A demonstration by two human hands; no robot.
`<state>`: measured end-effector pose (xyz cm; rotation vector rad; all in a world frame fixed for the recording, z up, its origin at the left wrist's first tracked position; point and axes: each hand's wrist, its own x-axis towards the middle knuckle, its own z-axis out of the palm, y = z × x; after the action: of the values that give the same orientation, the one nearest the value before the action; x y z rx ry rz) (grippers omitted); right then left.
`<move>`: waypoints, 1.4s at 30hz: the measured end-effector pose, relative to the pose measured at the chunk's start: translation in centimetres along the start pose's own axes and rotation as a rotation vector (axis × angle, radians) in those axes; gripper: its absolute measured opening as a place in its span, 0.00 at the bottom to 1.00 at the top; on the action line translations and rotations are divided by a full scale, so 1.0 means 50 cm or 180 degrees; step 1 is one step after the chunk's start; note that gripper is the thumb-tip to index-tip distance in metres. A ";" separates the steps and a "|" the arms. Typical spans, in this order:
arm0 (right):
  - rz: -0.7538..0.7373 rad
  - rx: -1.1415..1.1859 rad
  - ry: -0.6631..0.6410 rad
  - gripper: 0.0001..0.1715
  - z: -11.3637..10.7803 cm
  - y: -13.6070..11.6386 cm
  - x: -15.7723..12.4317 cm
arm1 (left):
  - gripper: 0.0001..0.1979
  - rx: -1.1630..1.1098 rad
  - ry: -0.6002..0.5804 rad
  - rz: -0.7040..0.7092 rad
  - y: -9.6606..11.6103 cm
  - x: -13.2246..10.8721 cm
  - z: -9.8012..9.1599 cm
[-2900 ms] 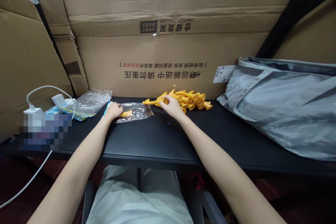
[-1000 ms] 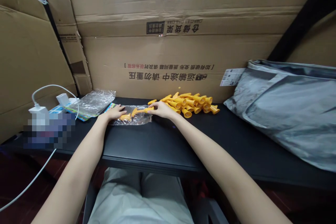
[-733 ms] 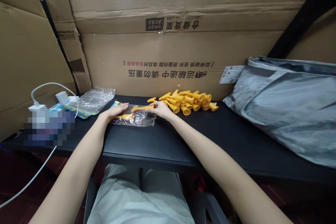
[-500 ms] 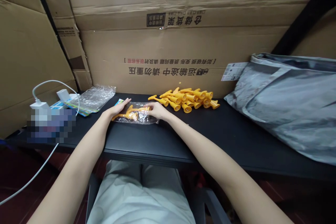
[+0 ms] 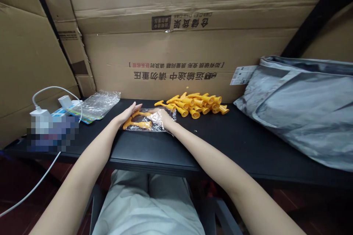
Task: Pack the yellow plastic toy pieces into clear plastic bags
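Head view: from my remote seat I looked down on two bare hands at a black desk (image 5: 154, 150). A clear plastic bag (image 5: 157, 129) lay between them, left of the middle of the desk and set back from its front edge. I made out two yellow pieces inside it. The nearer yellow piece (image 5: 142, 125) lay almost parallel to the front edge, branched end to the left, flared end to the right. The farther yellow piece (image 5: 143, 114) ran much the same way behind it, its right end lost under shiny film at the fingers.

The right hand (image 5: 163, 118) came from the bag's right end and pointed left, about in line with that farther piece, and film seemed to cover its fingers. It was nearer the hidden end; the left hand (image 5: 129, 114) was just beside the branched end. Glare kept me from telling whether the right grip was clamped on the piece or merely touched it. The left hand's fingers were straight, aimed toward the desk's back edge; I could not tell whether its grip pinched the bag.

Beyond the right hand, near the back edge, a pile of similar yellow pieces (image 5: 195, 104) lay in front of a cardboard sheet (image 5: 165, 51).
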<state>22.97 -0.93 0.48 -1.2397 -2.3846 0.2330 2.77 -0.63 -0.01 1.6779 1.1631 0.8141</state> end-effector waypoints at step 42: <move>0.0842 -0.1393 -0.0076 0.27 -0.054 0.084 -0.027 | 0.35 0.2831 0.0562 -0.0397 -0.050 0.021 -0.060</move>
<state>27.98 0.28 1.04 -1.7589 -2.3613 -0.2105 -0.38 1.64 -1.21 2.2190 1.9092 0.3680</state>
